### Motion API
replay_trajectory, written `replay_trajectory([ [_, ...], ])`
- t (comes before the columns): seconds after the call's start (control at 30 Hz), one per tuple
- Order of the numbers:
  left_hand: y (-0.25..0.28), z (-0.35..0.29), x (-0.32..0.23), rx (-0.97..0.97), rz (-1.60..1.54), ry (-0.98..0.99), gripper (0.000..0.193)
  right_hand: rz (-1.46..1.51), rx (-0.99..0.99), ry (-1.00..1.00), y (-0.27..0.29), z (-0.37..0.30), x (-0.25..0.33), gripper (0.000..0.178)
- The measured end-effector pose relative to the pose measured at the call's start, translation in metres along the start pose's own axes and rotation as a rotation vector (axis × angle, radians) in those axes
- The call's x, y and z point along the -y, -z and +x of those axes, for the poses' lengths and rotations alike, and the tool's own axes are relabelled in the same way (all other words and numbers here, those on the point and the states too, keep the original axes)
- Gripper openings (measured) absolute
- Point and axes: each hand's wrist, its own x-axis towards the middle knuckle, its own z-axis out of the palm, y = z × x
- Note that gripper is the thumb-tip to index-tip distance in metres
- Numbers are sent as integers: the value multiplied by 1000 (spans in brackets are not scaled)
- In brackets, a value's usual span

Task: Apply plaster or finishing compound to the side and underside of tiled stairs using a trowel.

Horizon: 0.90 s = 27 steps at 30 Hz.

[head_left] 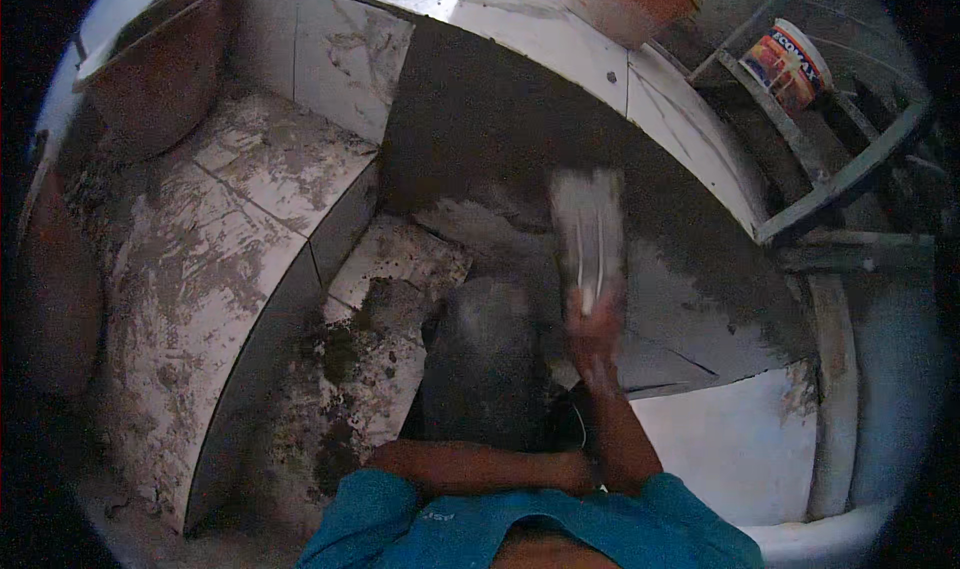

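My right hand (pixel 595 324) is closed round the handle of a flat rectangular trowel (pixel 588 204), slightly blurred. Its pale blade points away from me and lies over a band of wet dark grey mortar (pixel 470 119) on the riser ahead. Smoother, lighter grey mortar (pixel 670 299) spreads to the right of the trowel. My left forearm crosses in front of my body, and my left hand (pixel 575 469) rests by my right forearm; its fingers are too dark to make out. In front of me is my grey-clad knee (pixel 490 339).
Mortar-smeared tiled steps (pixel 230 209) descend on the left, with a large bucket (pixel 165 79) on them. White marbled tile (pixel 520 14) edges the far top. An orange-brown tub (pixel 630 4) and a printed paint pail (pixel 787 64) stand upper right beside a metal frame (pixel 850 179). A white tile (pixel 730 434) lies lower right.
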Motion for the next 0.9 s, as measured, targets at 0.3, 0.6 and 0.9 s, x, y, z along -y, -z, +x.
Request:
replay_trajectory([
  [0.3, -201, 44, 82, -519, -848, 5, 20, 107, 276, -316, -37, -31, -3, 47],
  [0.6, -46, 20, 25, 78, 25, 64, 23, -50, 357, -208, -24, 60, 71, 56],
  [0.9, 222, -76, -53, 148, -337, 156, 27, -327, 717, -620, -9, -60, -77, 65],
])
